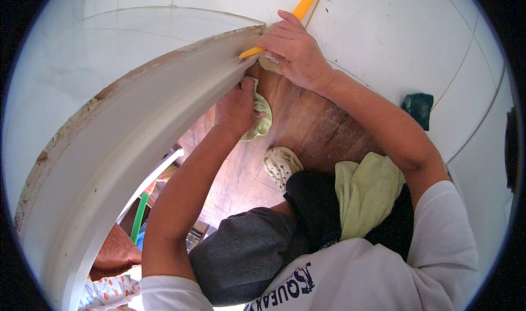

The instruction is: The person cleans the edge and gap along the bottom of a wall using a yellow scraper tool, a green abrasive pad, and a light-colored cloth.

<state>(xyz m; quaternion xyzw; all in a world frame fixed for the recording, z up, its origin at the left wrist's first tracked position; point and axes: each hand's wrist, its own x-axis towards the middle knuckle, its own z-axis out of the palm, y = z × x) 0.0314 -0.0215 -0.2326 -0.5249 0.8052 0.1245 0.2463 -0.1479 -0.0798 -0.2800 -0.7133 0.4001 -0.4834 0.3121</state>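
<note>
My right hand (298, 50) is wrapped round a yellow tool (304, 4), a long slim strip with a narrow tip (251, 52) at the white door frame's lower end. Whether the tool is a brush or a scraper does not show, since my fingers cover its middle. Just below that hand is a small pale patch (271, 63) that I cannot make out. My left hand (236, 107) is closed on a light green cloth (263, 119), low over the brown wood-look floor (323, 127) and beside the frame (148, 119).
A dark green scouring pad (418, 111) lies on the white tiles (394, 31) at right. Another light green cloth (367, 193) hangs over my lap. My beige clog (282, 166) stands on the brown floor. Beyond the frame are a green pole (140, 218) and reddish-brown fabric (115, 253).
</note>
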